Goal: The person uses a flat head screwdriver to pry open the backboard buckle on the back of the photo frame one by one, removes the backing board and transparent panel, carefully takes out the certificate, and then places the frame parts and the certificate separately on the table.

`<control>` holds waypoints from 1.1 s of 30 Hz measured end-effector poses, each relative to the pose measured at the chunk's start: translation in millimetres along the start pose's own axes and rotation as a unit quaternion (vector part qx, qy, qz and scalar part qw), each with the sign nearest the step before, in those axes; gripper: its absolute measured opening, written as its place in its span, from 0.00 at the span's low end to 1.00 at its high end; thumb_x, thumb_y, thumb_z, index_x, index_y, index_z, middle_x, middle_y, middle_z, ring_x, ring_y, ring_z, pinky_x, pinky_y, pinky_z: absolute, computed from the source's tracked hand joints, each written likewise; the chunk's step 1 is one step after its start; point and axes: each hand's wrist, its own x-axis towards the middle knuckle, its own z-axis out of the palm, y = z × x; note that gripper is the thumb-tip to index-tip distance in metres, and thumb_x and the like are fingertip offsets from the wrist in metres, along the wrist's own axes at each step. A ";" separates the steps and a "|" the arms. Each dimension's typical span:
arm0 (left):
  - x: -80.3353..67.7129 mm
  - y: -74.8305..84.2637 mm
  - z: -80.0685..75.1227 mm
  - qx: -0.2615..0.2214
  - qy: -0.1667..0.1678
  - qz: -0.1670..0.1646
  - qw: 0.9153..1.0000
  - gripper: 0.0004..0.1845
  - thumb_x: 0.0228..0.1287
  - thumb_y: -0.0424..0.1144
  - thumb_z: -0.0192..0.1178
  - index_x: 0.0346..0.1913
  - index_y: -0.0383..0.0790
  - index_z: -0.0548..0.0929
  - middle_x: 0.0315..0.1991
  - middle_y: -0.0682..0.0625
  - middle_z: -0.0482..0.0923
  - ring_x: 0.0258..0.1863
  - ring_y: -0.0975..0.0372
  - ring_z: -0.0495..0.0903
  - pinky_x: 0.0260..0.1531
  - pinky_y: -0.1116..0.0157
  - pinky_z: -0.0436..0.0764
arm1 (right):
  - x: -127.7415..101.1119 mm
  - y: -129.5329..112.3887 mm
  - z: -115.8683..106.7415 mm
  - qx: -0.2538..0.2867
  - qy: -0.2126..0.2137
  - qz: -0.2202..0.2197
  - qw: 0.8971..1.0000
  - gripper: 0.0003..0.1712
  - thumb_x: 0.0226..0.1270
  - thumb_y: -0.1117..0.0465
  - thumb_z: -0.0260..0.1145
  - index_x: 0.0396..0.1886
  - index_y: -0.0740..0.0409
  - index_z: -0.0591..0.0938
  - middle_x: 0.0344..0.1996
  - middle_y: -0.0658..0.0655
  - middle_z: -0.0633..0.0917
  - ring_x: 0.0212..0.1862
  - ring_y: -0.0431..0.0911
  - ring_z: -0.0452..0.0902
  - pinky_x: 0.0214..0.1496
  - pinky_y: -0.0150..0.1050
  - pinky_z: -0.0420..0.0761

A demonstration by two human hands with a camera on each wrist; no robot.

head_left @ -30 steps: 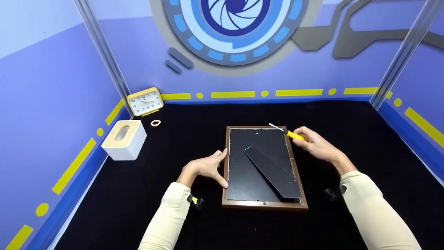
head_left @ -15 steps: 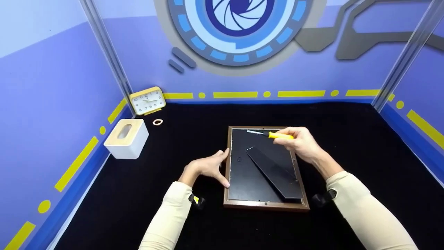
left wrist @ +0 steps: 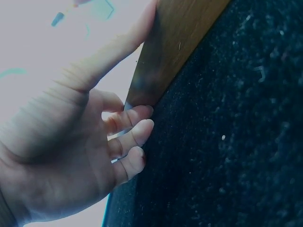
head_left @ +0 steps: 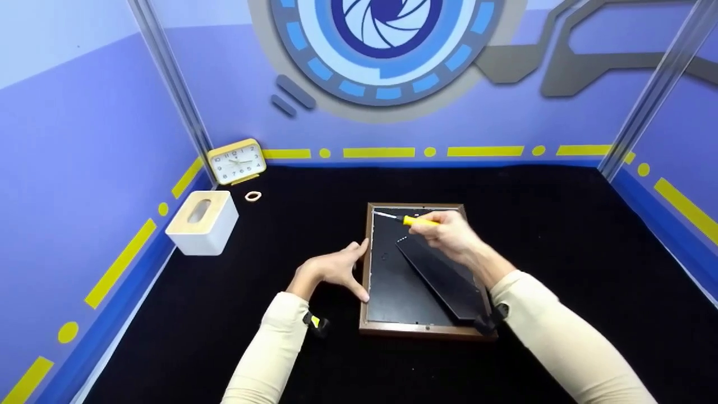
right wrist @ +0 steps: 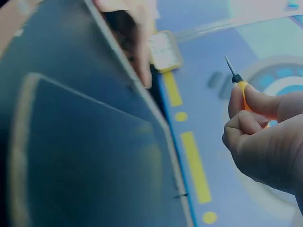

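Observation:
A brown wooden picture frame (head_left: 364, 314) lies face down on the black cloth, its black back panel (head_left: 392, 297) showing. A slanted easel stand (head_left: 440, 278) crosses that panel. My left hand (head_left: 334, 268) rests against the frame's left side, thumb and fingers spread along the edge; in the left wrist view the fingertips meet the wooden side (left wrist: 165, 52). With my right hand (head_left: 451, 234) I grip a screwdriver by its yellow handle (head_left: 418, 221). Its metal shaft (head_left: 384, 215) points left, the tip overlapping the frame's upper left corner in the head view.
A white tissue box (head_left: 202, 235) with a wooden top stands at the left. Behind it are a yellow alarm clock (head_left: 236, 163) and a small wooden ring (head_left: 253, 196). Blue printed walls (head_left: 392, 132) enclose the table's back and sides.
My right hand has carried the screwdriver leftward, from the frame's right edge across to its upper left corner. The left hand and the frame have stayed in place.

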 end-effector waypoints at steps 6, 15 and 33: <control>-0.7 -1.3 0.2 -0.007 0.005 0.001 1.000 0.74 0.40 0.55 0.82 0.80 0.35 0.39 0.52 0.50 0.63 0.43 0.61 0.72 0.49 0.66 0.73 | 8.7 25.1 13.5 0.051 -0.007 -0.006 0.999 0.02 0.69 0.73 0.63 0.39 0.68 0.79 0.28 0.55 0.81 0.21 0.36 0.62 0.21 0.26 0.58; -1.5 -0.8 2.6 0.000 0.006 0.004 1.000 0.74 0.40 0.56 0.82 0.80 0.33 0.41 0.52 0.48 0.64 0.44 0.61 0.72 0.52 0.65 0.73 | 0.8 53.1 13.3 -0.024 -0.037 -0.016 0.999 0.05 0.68 0.69 0.65 0.40 0.66 0.78 0.27 0.51 0.78 0.23 0.38 0.63 0.25 0.29 0.61; -0.7 0.0 0.2 -0.012 0.003 0.003 1.000 0.74 0.41 0.55 0.82 0.80 0.34 0.39 0.57 0.48 0.63 0.48 0.59 0.74 0.54 0.65 0.73 | -3.8 55.7 -6.7 -0.420 0.039 -0.088 0.902 0.07 0.61 0.68 0.72 0.37 0.64 0.83 0.31 0.54 0.83 0.32 0.45 0.75 0.37 0.36 0.75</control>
